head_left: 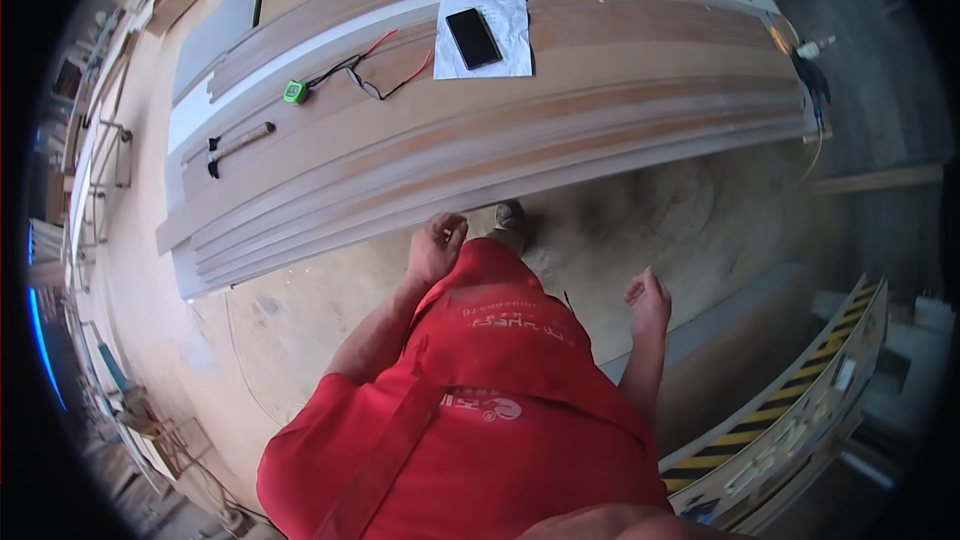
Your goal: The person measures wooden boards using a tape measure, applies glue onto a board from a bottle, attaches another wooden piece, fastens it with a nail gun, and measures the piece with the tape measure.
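My left hand point(437, 245) is loosely curled in front of the red apron point(500, 340), close to the near edge of the stacked boards point(420, 170); whether its fingers hold anything is hidden. My right hand point(648, 298) hangs out to the right over the floor, fingers bent, with no object visible in it. On the boards lie a black phone point(473, 38) on a white paper point(515, 50), glasses with red temple ends point(366, 82), a green tape measure point(294, 92) and a hammer point(240, 142). Neither hand touches these things.
A machine part with black and yellow stripes point(790, 390) stands at the lower right. Cables and a tool point(810, 70) hang at the boards' right end. Metal racks point(115, 140) line the left side. A shoe point(509, 215) shows below the boards' edge.
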A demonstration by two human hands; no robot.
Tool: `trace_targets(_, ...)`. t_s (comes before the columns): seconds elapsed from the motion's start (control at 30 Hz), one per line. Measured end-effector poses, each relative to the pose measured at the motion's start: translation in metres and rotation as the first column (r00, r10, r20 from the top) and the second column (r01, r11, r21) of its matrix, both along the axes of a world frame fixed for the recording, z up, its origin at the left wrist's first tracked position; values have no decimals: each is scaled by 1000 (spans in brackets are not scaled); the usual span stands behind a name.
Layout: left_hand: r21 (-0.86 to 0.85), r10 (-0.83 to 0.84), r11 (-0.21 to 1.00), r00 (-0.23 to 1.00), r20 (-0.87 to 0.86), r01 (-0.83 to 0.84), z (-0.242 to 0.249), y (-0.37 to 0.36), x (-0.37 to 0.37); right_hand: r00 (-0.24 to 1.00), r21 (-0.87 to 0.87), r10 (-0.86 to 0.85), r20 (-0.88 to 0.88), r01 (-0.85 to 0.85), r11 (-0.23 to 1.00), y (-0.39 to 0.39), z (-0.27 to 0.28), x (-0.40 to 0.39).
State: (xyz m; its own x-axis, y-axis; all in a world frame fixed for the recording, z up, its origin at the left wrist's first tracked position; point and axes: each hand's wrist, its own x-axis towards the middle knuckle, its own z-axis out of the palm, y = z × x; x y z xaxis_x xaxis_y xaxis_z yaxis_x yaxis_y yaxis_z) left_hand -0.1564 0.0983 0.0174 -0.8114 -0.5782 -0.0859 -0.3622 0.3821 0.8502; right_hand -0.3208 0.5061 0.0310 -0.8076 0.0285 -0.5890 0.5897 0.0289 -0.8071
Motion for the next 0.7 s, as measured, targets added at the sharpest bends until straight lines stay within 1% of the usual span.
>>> trace_targets(0.03, -34, 15, 999, 999, -51, -17, 4, 0, -25, 1000, 5, 17, -4, -17, 1000, -3, -7, -15)
trace_targets(0.1, -100, 34, 994, 989, -142, -49, 7, -7, -70, 998, 0, 40, 55, -40, 999, -15, -22, -37)
trace_targets(0.17, -169, 25, 984, 980, -198, -59, -4, -22, -109, 993, 21, 60, 105, -63, 998, -29, -21, -47)
trace_targets(0.23, -222, -2, 973, 964, -267, -59, 0, -38, -150, 989, 54, 84, 122, -91, 994, -47, -3, -59)
trace_targets(0.27, -267, -7, 961, 959, -285, -72, 5, -44, -169, 985, 39, 100, 142, -106, 994, -47, -3, -69)
trace_targets(0.37, -290, -22, 956, 979, -205, -39, 11, -64, -210, 974, 99, 171, 147, -187, 977, -53, 3, -109)
trace_targets(0.4, -294, -11, 955, 979, -202, -50, 11, -69, -215, 972, 117, 193, 131, -208, 971, -62, 12, -123)
trace_targets(0.5, -325, 51, 939, 980, -191, -112, 4, -75, -228, 961, 109, 271, 57, -276, 955, -67, 5, -175)
trace_targets(0.6, -390, 149, 899, 976, -159, -200, -4, -67, -222, 905, 158, 419, -78, -404, 901, -100, 34, -237)
trace_targets(0.67, -436, 203, 866, 969, -141, -245, 0, -57, -214, 864, 113, 471, -179, -457, 882, -122, 55, -282)
trace_targets(0.7, -480, 242, 830, 959, -146, -283, 2, -50, -211, 852, 76, 465, -242, -461, 884, -133, 65, -305)
